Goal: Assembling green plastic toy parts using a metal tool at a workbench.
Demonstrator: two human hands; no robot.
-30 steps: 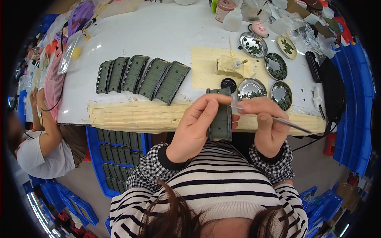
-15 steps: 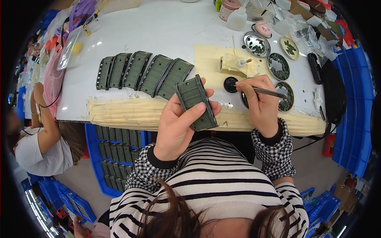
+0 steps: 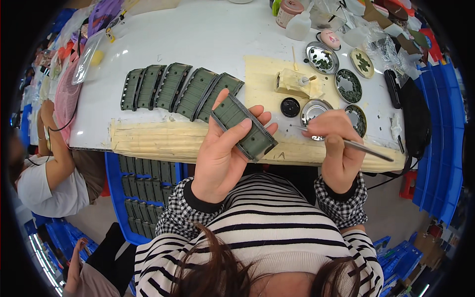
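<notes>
My left hand (image 3: 221, 153) is closed round a dark green ribbed plastic panel (image 3: 242, 127) with toothed long edges, its thumb pressed across the face. Between the fingers of my right hand (image 3: 341, 148) is a pair of metal tweezers (image 3: 368, 149), the tip pointing left toward the panel but apart from it. Whether the tip carries a small piece is too fine to make out. Beyond my right hand stand a small black round cup (image 3: 290, 107) and a metal dish (image 3: 316, 105). Several similar panels (image 3: 172, 87) lie in a fanned row left of my left hand.
Round dishes of small dark green pieces (image 3: 348, 85) stand at the right. A tape-wrapped block (image 3: 293, 83) holds a small bottle on the yellow sheet. Below the padded table edge (image 3: 158, 138), a blue crate (image 3: 115, 198) holds several panels. A co-worker (image 3: 54, 180) sits at the left.
My right hand has drawn back from the black cup, moving right and nearer with the tweezers. The panel in my left hand has tilted further. Another person has come into view at lower left.
</notes>
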